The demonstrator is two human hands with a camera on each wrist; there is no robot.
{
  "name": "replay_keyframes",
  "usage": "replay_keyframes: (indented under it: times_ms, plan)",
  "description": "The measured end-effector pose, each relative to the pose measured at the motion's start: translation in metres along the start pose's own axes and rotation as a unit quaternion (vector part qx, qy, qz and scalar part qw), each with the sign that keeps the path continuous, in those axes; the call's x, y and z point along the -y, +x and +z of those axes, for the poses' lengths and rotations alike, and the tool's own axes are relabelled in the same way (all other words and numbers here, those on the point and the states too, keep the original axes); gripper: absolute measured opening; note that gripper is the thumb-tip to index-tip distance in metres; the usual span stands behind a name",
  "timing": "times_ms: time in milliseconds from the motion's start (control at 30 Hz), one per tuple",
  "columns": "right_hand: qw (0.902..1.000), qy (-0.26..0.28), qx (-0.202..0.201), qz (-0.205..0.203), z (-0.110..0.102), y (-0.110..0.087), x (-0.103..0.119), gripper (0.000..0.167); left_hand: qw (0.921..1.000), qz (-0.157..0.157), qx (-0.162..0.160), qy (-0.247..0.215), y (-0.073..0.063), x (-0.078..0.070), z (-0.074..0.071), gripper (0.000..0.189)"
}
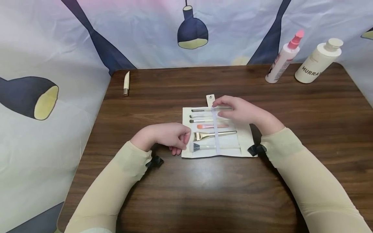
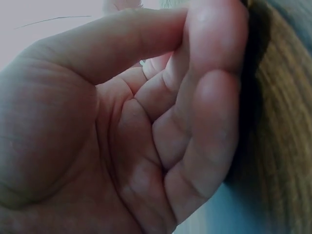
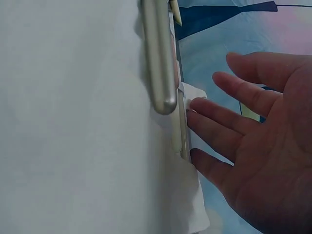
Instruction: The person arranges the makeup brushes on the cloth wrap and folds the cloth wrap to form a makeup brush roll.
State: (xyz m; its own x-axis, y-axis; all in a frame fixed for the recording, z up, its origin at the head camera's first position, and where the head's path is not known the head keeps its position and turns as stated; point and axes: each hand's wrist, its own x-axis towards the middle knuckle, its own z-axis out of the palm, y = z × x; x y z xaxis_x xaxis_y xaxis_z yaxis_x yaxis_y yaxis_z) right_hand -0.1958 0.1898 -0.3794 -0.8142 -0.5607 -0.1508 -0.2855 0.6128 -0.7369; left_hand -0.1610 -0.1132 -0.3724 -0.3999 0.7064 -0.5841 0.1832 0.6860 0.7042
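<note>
A cream makeup brush case [image 1: 247, 139] lies unfolded, with several makeup brushes tucked under its pale elastic band [image 1: 216, 129]. My left hand [image 1: 167, 136] rests at the case's left edge, its fingers loosely curled; the left wrist view shows no object inside the palm [image 2: 131, 161]. Over the upper part of the case is my right hand [image 1: 242, 110], fingers spread and slightly bent. Its fingertips are right by the band and the topmost brush [image 1: 198, 110]. A gold-handled brush [image 1: 227, 133] and a pink one [image 1: 207, 126] lie below. The right wrist view shows a metallic handle end [image 3: 163, 92] close up.
The dark wooden table [image 1: 204, 194] carries a small cream tube-like item [image 1: 126, 84] at the back left. A pink-topped spray bottle [image 1: 281, 63] and a white bottle [image 1: 316, 63] marked MURRAY stand at the back right. Behind the table hangs a lamp-patterned cloth [image 1: 145, 35].
</note>
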Motion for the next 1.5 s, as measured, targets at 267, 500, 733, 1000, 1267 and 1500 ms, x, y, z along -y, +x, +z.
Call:
replay_keyframes:
  times_ms: [267, 500, 733, 1000, 1267, 1500]
  plan:
    - [0.9999, 0.005, -0.012, -0.004, -0.004, 0.006, 0.006, 0.037, 0.9964, -0.035, -0.044, 0.063, -0.006, -0.007, -0.007, 0.02]
    - [0.9998, 0.016, -0.005, -0.013, -0.007, 0.012, 0.006, 0.039, 0.9949, -0.052, -0.045, 0.074, -0.008, -0.005, -0.01, 0.02]
    - [0.9998, -0.021, -0.007, -0.002, 0.005, 0.005, -0.01, 0.033, 0.996, -0.057, -0.052, 0.045, -0.01, 0.012, 0.016, 0.019]
    - [0.9828, -0.176, 0.016, -0.052, 0.014, -0.061, 0.006, 0.043, 0.9521, -0.057, -0.206, 0.219, -0.035, 0.008, 0.035, 0.02]
    - [0.9364, -0.347, 0.047, -0.022, 0.035, -0.102, 0.034, 0.095, 0.9115, -0.008, -0.273, 0.307, -0.047, -0.012, 0.051, 0.063]
    - [0.9359, -0.35, 0.039, -0.003, 0.031, -0.095, 0.036, 0.086, 0.9112, -0.038, -0.258, 0.319, -0.039, -0.02, 0.054, 0.048]
